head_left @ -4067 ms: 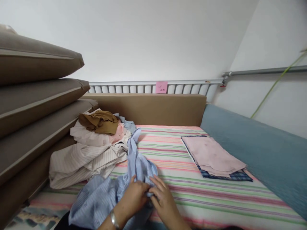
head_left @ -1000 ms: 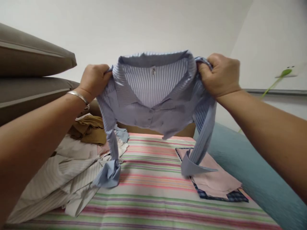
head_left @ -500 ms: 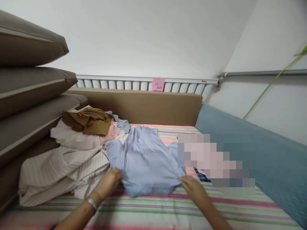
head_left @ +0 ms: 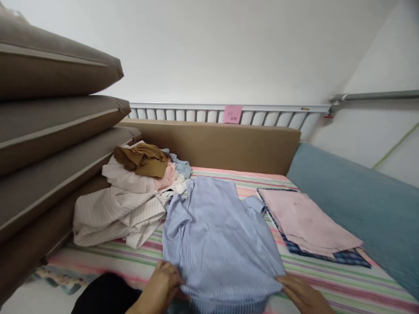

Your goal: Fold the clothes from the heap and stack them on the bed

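A blue striped shirt (head_left: 219, 235) lies spread on the striped bed sheet (head_left: 131, 257), its lower edge toward me. At the shirt's lower left corner, my left hand (head_left: 165, 279) is closed on the fabric. My right hand (head_left: 299, 290) pinches the lower right corner. The cloth is drawn out between both hands, with a few wrinkles across it. Its sleeves lie loosely folded at either side. The front hem droops near the bottom edge of the picture.
A heap of clothes with a brown garment (head_left: 144, 160) and a white striped garment (head_left: 114, 213) sits left. Folded pink cloth (head_left: 304, 218) rests on dark plaid cloth (head_left: 343, 257) at right. Stacked brown cushions (head_left: 62, 122), a brown panel (head_left: 212, 146) and a blue panel (head_left: 353, 196) border the bed.
Both hands have pulled the shirt's lower edge nearer to me, and the shirt lies longer and flatter. The view has shifted left, and a dark rounded shape now shows at the lower left.
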Available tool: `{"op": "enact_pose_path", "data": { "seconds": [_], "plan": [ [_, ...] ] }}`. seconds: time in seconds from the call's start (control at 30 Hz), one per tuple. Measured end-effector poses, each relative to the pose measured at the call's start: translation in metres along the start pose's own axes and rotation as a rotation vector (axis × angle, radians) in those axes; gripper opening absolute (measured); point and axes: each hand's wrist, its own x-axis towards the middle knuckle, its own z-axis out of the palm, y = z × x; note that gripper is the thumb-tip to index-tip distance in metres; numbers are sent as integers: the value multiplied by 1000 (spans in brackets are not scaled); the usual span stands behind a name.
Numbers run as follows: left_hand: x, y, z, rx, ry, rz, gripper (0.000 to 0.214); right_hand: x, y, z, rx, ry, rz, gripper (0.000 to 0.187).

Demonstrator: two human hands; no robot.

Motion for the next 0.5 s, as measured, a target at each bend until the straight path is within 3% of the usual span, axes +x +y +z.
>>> {"op": "enact_pose_path", "data": {
  "seconds": [0.1, 0.23, 0.3, 0.37, 0.43, 0.5],
  "plan": [
    [5, -2, -30, -118, 16, -28, 31, -6, -2, -10, -20, -38, 8, 33],
    [57, -20, -85, -21, 252, -133, 30, 19, -46, -6, -62, 21, -7, 41],
    [92, -31, -99, 50, 285, -213, 41, 39, -73, 15, -109, 23, -43, 44],
    [123, -40, -100, 90, 260, -260, 62, 56, -92, 47, -165, 5, -68, 45],
    [146, -47, -93, 105, 226, -270, 79, 67, -99, 81, -209, -22, -59, 46],
    [161, -51, -85, 117, 181, -285, 79, 71, -96, 108, -246, -50, -54, 48]
  ]
}}
